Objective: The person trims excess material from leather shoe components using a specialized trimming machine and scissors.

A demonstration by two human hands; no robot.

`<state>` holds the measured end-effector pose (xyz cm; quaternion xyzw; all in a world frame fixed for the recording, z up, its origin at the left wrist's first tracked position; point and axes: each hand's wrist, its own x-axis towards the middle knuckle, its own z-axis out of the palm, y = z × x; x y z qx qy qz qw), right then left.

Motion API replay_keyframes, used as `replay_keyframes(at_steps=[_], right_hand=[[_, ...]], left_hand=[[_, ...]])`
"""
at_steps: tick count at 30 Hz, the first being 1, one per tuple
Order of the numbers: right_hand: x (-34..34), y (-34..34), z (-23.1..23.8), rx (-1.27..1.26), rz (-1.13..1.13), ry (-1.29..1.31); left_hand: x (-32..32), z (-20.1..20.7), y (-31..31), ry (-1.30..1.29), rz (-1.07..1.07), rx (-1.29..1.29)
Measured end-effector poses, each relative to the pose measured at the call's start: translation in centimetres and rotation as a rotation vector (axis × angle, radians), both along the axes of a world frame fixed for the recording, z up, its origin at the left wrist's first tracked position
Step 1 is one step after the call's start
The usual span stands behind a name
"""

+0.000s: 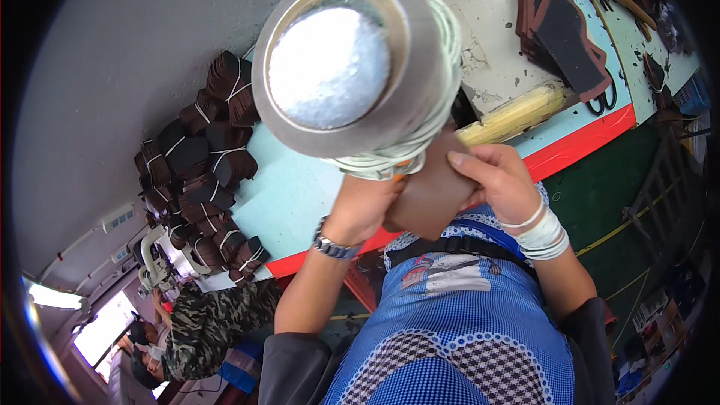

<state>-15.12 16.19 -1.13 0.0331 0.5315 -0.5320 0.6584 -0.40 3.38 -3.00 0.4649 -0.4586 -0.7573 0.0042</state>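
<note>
A flat brown piece [433,193], perhaps leather or a thin stack of it, is held in front of my apron, tilted and slightly blurred. My right hand [498,178] pinches its right edge, thumb on top and fingers beneath. White bands [545,237] are wrapped around my right wrist. At the piece's left side, my left hand [369,206] grips it, its fingers partly hidden. A round metal lamp-like head [337,60] stands just above my left hand. Pale green-white cord or bands [442,52] are looped around its neck.
Brown and black bundles [196,157] tied with white bands are heaped on the table's left. Loose dark pieces with brown edges [562,37] lie at the far right, near a worn yellow bar [517,114]. Red tape [585,142] edges the table. Another person in camouflage [206,330] works lower left.
</note>
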Motion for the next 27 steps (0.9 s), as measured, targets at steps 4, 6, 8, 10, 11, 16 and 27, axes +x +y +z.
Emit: replay_keyframes(at_steps=[4,6,8,10,11,16,27], right_hand=[[0.6,1.5,1.0,-0.026,-0.176,-0.263],[1.0,1.6,1.7,-0.031,-0.160,-0.283],[1.0,1.2,2.2,-0.032,-0.116,0.193],[0.3,0.9,1.4,-0.040,-0.144,0.383],[0.0,0.4,0.9,-0.064,-0.187,0.498],[-4.2,0.1,2.8,-0.064,-0.525,1.687],[-10.6,2.3,2.3,0.147,0.088,2.094]], left_hand=[[0.0,0.4,-3.6,0.088,-0.708,-1.051],[0.4,0.7,-6.2,0.309,-0.728,-1.276],[1.7,-1.3,-7.8,0.270,-0.881,-1.443],[0.5,0.3,-6.3,0.078,-0.962,-1.430],[-0.3,0.8,-6.0,-0.119,-0.920,-1.084],[2.9,1.3,-5.1,-0.095,-0.677,-0.609],[7.9,-2.9,0.6,-0.449,-0.673,-0.892]])
